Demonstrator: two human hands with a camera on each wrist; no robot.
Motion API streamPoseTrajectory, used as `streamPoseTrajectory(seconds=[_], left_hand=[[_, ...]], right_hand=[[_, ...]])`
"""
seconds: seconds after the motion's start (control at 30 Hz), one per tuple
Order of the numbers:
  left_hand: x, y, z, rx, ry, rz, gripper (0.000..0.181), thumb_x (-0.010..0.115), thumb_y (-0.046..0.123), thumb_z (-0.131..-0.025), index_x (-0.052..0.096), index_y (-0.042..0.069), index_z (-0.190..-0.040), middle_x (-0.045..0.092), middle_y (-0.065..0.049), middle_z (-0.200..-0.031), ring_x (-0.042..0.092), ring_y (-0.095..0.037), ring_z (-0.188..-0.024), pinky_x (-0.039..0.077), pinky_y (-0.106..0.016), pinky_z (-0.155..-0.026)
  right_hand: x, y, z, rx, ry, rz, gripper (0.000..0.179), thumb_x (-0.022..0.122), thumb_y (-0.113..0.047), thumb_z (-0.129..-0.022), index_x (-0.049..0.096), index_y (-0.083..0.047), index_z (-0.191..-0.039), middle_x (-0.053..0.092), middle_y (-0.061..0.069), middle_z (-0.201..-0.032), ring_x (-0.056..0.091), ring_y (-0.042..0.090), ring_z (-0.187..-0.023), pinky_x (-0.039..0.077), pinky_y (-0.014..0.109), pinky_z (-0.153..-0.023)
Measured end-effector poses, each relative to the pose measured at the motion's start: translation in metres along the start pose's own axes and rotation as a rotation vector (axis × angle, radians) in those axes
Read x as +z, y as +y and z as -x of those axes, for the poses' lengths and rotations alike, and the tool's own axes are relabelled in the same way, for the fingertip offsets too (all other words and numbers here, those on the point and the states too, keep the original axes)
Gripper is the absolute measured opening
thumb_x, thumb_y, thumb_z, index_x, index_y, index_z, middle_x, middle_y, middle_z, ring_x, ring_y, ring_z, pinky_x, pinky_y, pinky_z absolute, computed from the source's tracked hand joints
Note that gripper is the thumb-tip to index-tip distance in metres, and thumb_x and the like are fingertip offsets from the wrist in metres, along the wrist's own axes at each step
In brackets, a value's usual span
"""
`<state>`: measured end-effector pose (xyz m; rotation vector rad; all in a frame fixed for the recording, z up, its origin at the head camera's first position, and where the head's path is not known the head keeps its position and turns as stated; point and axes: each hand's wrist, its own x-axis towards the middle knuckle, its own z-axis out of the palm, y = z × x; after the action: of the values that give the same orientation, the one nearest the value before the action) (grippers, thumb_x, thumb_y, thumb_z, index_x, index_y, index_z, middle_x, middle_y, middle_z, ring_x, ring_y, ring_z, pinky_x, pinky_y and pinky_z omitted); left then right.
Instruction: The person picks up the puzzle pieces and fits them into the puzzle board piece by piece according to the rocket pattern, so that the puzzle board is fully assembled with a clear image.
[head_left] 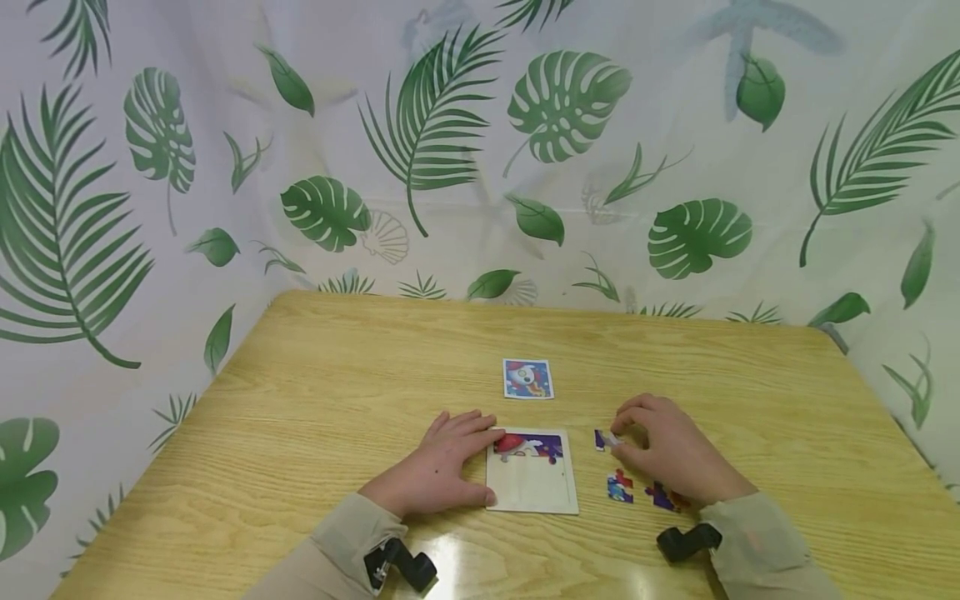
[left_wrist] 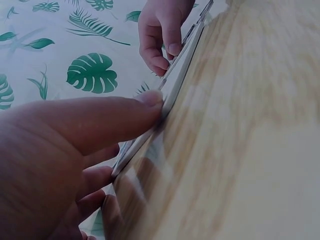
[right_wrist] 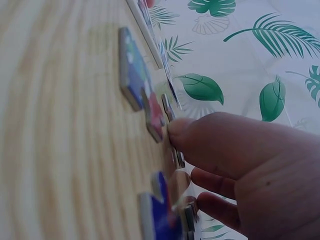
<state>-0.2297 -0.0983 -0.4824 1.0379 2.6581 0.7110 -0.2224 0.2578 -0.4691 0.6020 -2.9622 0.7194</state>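
Note:
A square wooden puzzle tray (head_left: 531, 492) with a pale rim lies in front of the person, its top part filled with picture pieces (head_left: 525, 446). The left hand (head_left: 448, 462) rests at its left side with fingers spread. Its index fingertip touches near the upper left corner and the thumb the lower left edge. To the right of the tray, the right hand (head_left: 667, 450) pinches a small puzzle piece (head_left: 610, 439) between thumb and fingertips, low over the table. Below that hand lie a blue and red piece (head_left: 620, 487) and a purple piece (head_left: 662, 497).
A square picture card (head_left: 528, 379) with a white figure on blue lies behind the tray. The wooden table (head_left: 375, 358) ends at a leaf-print curtain (head_left: 450, 250). Each wrist carries a black camera mount (head_left: 408, 567).

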Motion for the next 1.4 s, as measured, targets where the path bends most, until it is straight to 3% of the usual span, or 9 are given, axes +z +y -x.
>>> streamPoseTrajectory(seconds=[0.4, 0.8, 1.13, 1.4], left_hand=[[-0.001, 0.003, 0.001, -0.007, -0.014, -0.002, 0.083, 0.075, 0.048, -0.086, 0.042, 0.019, -0.156, 0.028, -0.001, -0.165, 0.016, -0.023, -0.153, 0.0, -0.051, -0.123], [0.0, 0.003, 0.001, -0.002, 0.002, -0.013, 0.083, 0.075, 0.047, -0.085, 0.043, 0.018, -0.156, 0.03, -0.002, -0.164, 0.017, -0.024, -0.153, 0.0, -0.051, -0.123], [-0.001, 0.003, 0.001, -0.01, -0.019, -0.022, 0.083, 0.073, 0.051, -0.087, 0.041, 0.018, -0.157, 0.028, 0.002, -0.165, 0.015, -0.022, -0.153, -0.001, -0.051, -0.122], [0.0, 0.002, 0.0, 0.008, -0.013, -0.023, 0.083, 0.073, 0.05, -0.087, 0.04, 0.019, -0.157, 0.029, 0.001, -0.165, 0.015, -0.023, -0.153, -0.001, -0.053, -0.122]], right_hand=[[0.008, -0.01, -0.005, 0.031, 0.014, -0.05, 0.014, 0.076, -0.029, -0.089, 0.07, -0.021, -0.099, 0.063, 0.003, -0.119, 0.055, 0.032, -0.117, 0.043, 0.057, -0.102], [0.029, -0.042, -0.013, -0.064, 0.013, -0.111, 0.013, 0.077, -0.029, -0.089, 0.066, -0.026, -0.096, 0.062, -0.004, -0.119, 0.054, 0.025, -0.119, 0.042, 0.052, -0.105], [0.046, -0.081, -0.027, -0.104, 0.005, -0.051, 0.015, 0.08, -0.03, -0.083, 0.068, -0.025, -0.09, 0.062, -0.003, -0.12, 0.054, 0.022, -0.117, 0.044, 0.049, -0.105], [0.058, -0.094, -0.029, -0.156, 0.02, -0.046, 0.016, 0.081, -0.031, -0.083, 0.069, -0.024, -0.091, 0.061, -0.003, -0.119, 0.054, 0.021, -0.116, 0.045, 0.046, -0.103]])
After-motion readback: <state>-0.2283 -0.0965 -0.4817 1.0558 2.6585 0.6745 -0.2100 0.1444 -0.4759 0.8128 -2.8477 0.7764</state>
